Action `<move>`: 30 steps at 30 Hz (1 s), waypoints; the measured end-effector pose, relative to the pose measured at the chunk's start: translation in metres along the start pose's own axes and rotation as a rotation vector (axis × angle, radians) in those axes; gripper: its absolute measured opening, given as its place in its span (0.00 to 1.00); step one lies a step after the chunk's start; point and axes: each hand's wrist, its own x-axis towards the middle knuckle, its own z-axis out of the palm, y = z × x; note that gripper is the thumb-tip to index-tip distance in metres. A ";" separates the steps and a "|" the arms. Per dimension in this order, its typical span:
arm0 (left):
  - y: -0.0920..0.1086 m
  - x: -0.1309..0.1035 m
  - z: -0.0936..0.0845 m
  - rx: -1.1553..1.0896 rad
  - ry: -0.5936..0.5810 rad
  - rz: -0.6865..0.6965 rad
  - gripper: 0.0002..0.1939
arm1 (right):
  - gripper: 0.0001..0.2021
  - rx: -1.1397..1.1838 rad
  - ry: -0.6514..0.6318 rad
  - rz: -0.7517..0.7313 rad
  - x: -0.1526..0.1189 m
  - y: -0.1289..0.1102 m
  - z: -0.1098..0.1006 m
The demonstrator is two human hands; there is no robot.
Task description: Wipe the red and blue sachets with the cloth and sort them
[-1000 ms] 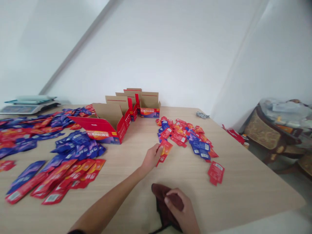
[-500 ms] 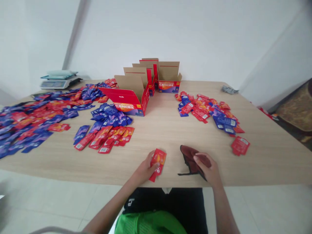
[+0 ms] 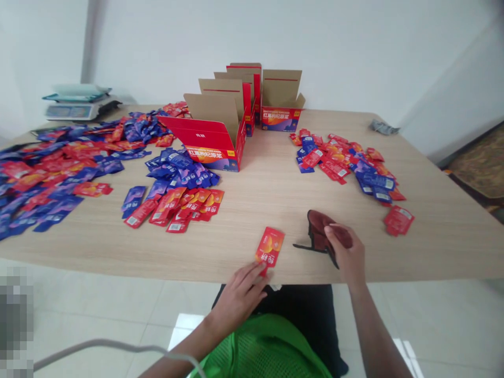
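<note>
A red and orange sachet [image 3: 271, 244] lies flat near the front edge of the table. My left hand [image 3: 246, 289] rests with outstretched fingers on its lower end, not wrapped round it. In my right hand [image 3: 348, 252], pinched between thumb and fingers, is a pair of sunglasses [image 3: 319, 228] with reddish-brown lenses and a thin black frame. One black temple arm sticks out to the left. To the left of my hands sits a pile of red sachets [image 3: 189, 205] against blue sachets [image 3: 177, 165].
Open red cartons [image 3: 212, 152] stand at the table's middle and back. Mixed sachets [image 3: 334, 160] lie to the right, with a small red stack [image 3: 399, 220] nearer. A large heap [image 3: 63, 163] covers the left, before a scale [image 3: 79, 109]. Crumpled grey material [image 3: 384, 127] lies back right.
My left hand has loosened its grip on the red sachet, which now lies on the table under its fingertips. The sunglasses stay in my right hand. The view has tilted down somewhat.
</note>
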 end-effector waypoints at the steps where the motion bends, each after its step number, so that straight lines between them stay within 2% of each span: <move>1: -0.002 -0.002 0.002 0.017 0.002 0.043 0.22 | 0.19 -0.015 0.034 -0.042 0.000 -0.012 0.007; 3: -0.006 -0.004 0.006 0.037 0.007 0.103 0.21 | 0.15 -0.041 0.025 -0.182 -0.005 -0.035 0.026; 4: -0.008 -0.003 0.007 0.039 0.007 0.121 0.21 | 0.13 -0.050 -0.030 -0.275 -0.010 -0.045 0.038; 6: -0.013 -0.002 0.008 0.029 -0.007 0.139 0.20 | 0.09 -0.074 -0.240 -0.476 -0.022 -0.058 0.061; 9: -0.018 0.001 0.006 -0.010 -0.020 0.143 0.18 | 0.07 -0.139 -0.611 -0.758 -0.042 -0.055 0.091; 11: -0.020 0.002 0.006 -0.034 -0.009 0.136 0.18 | 0.06 -0.200 -0.725 -0.869 -0.047 -0.043 0.103; 14: -0.021 0.004 0.005 -0.031 -0.004 0.145 0.18 | 0.07 -0.305 -0.734 -0.886 -0.034 -0.026 0.112; 17: -0.021 0.005 0.003 -0.014 -0.014 0.156 0.19 | 0.07 -0.407 -0.680 -0.882 0.003 -0.017 0.117; 20: -0.021 0.005 0.003 -0.014 -0.025 0.153 0.19 | 0.06 -0.490 -0.573 -0.920 0.043 -0.019 0.119; 22: -0.021 0.004 0.003 -0.021 -0.022 0.145 0.19 | 0.06 -0.468 -0.440 -0.901 0.056 -0.029 0.116; 24: -0.020 0.003 0.005 -0.034 -0.018 0.130 0.19 | 0.08 -0.374 -0.315 -0.835 0.048 -0.042 0.112; 26: -0.018 0.002 0.007 -0.055 -0.016 0.111 0.19 | 0.10 -0.278 -0.325 -0.788 0.022 -0.054 0.107; 27: -0.017 0.001 0.008 -0.070 -0.011 0.101 0.19 | 0.10 -0.252 -0.404 -0.796 0.005 -0.057 0.105; 29: -0.015 0.001 0.009 -0.112 0.017 0.067 0.18 | 0.11 -0.247 -0.664 -0.885 -0.028 -0.057 0.102; 30: -0.015 0.001 0.008 -0.132 0.030 0.052 0.17 | 0.11 -0.259 -0.753 -0.920 -0.041 -0.053 0.102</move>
